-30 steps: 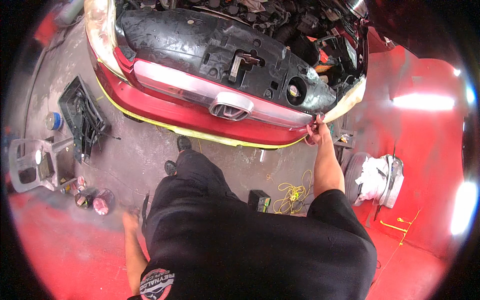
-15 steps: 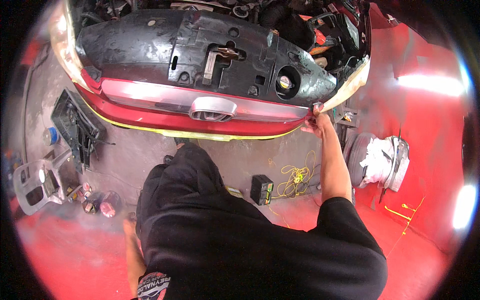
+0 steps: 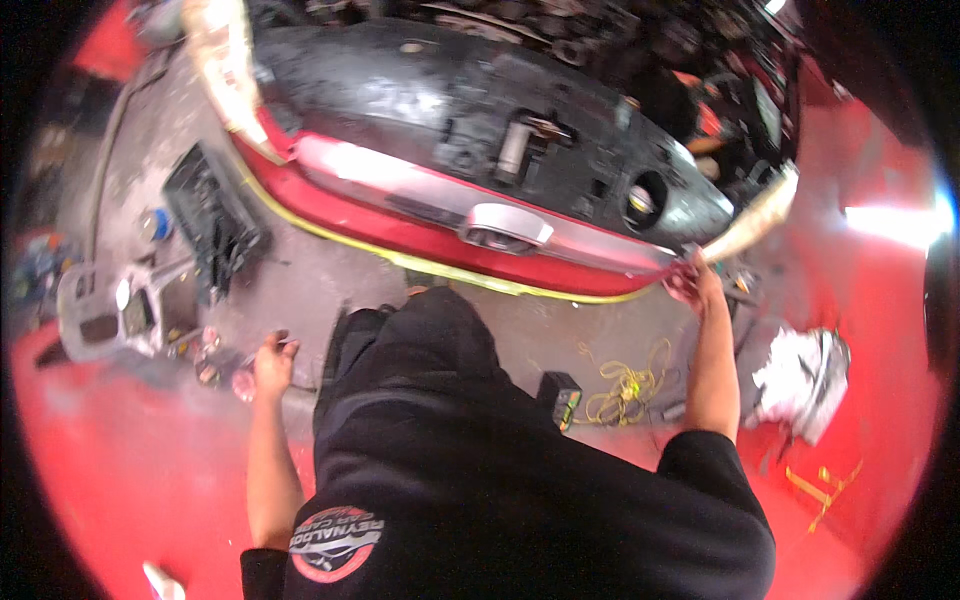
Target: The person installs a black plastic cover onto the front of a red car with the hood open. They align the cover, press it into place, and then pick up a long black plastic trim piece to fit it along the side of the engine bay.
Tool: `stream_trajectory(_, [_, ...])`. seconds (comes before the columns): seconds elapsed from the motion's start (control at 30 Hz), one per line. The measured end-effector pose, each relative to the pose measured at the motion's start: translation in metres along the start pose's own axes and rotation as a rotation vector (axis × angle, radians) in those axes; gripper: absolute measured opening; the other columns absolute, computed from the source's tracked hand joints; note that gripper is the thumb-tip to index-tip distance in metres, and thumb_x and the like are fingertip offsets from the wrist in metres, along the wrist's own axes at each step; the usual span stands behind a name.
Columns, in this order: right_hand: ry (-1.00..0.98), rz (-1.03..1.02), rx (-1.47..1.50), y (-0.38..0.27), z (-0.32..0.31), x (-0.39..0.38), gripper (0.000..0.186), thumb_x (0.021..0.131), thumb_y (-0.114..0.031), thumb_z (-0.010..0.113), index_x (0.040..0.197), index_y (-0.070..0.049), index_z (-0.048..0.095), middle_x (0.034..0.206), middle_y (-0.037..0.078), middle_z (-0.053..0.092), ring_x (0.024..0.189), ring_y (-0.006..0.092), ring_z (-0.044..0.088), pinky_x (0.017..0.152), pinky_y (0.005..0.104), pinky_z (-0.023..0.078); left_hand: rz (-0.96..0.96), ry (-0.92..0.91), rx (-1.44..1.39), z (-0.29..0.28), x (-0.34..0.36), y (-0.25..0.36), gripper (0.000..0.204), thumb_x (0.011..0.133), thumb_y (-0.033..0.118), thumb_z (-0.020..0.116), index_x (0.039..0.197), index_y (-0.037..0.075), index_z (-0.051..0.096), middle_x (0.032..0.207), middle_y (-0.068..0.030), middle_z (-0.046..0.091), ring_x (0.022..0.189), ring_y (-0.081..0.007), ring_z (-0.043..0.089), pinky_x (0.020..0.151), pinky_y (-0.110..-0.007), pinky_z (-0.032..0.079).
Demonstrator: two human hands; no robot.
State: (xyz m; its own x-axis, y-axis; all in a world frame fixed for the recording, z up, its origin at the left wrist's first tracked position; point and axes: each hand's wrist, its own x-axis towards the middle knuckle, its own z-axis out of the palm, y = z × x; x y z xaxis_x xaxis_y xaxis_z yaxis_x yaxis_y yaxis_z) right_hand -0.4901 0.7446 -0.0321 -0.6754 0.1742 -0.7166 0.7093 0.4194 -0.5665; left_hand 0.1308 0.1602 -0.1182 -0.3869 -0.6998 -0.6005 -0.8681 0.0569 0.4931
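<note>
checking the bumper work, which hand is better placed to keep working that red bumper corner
Right. The right hand is already at the end of the red bumper, by the corner under the headlight opening. The left hand hangs low near the floor, beside small cans, well away from the bumper.

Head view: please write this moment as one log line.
right hand: on end of red car bumper | left hand: free, low beside leg | floor: yellow cord

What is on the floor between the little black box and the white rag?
A tangle of yellow cord lies on the floor between the black box and the white rag, in the head view.
</note>
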Motion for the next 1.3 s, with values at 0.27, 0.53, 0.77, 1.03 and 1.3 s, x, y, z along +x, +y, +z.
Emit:
stream_trajectory(0.27, [0.112,-0.041,-0.035,0.019,-0.012,0.063,0.056,0.095,-0.067,0.058,0.102,-0.012,0.063,0.08,0.006,0.059,0.059,0.0216,0.057,0.045,0.0377,0.054,-0.273,-0.06,0.229,0.052,-0.09,-0.094,0.044,0.088,0.035,0.068,0.118,0.003,0.072,0.109,-0.0271,0.073,0.106,-0.038,0.071,0.094,-0.044,0.055])
stream_trajectory(0.53, [0.291,0.068,-0.076,0.021,0.002,0.083,0.088,0.094,-0.083,0.032,0.145,-0.012,0.045,0.095,0.015,0.059,0.079,0.0339,0.057,0.073,0.0583,0.055,-0.321,-0.089,-0.108,0.127,-0.143,-0.154,0.044,0.086,0.041,0.063,0.106,0.002,0.074,0.107,-0.0299,0.07,0.107,-0.0422,0.069,0.09,-0.049,0.055])
stream_trajectory(0.77, [0.188,0.23,0.14,0.127,0.127,0.029,0.073,0.097,-0.067,0.033,0.141,-0.014,0.054,0.126,0.015,0.064,0.101,0.0377,0.065,0.079,0.0566,0.058,-0.433,0.009,0.064,0.085,-0.101,-0.174,0.031,0.086,0.024,0.062,0.103,0.001,0.075,0.108,-0.0289,0.071,0.104,-0.042,0.07,0.09,-0.049,0.056])
stream_trajectory(1.03, [-0.611,-0.089,-0.814,0.194,0.409,-0.129,0.047,0.102,-0.051,0.059,0.127,-0.011,0.058,0.106,0.007,0.062,0.088,0.0224,0.063,0.067,0.0399,0.056,-0.281,-0.159,0.217,0.04,-0.052,-0.273,0.03,0.085,0.017,0.06,0.108,0.005,0.074,0.111,-0.0229,0.072,0.107,-0.0396,0.069,0.093,-0.045,0.057])
stream_trajectory(1.3, [-0.459,-0.119,-0.691,0.128,0.579,-0.31,0.048,0.1,-0.048,0.063,0.133,-0.013,0.057,0.119,0.004,0.061,0.096,0.0197,0.065,0.079,0.0418,0.056,-0.355,-0.05,0.135,-0.117,0.044,-0.389,0.037,0.089,0.025,0.064,0.119,0.002,0.07,0.111,-0.0248,0.072,0.105,-0.043,0.069,0.094,-0.049,0.055])
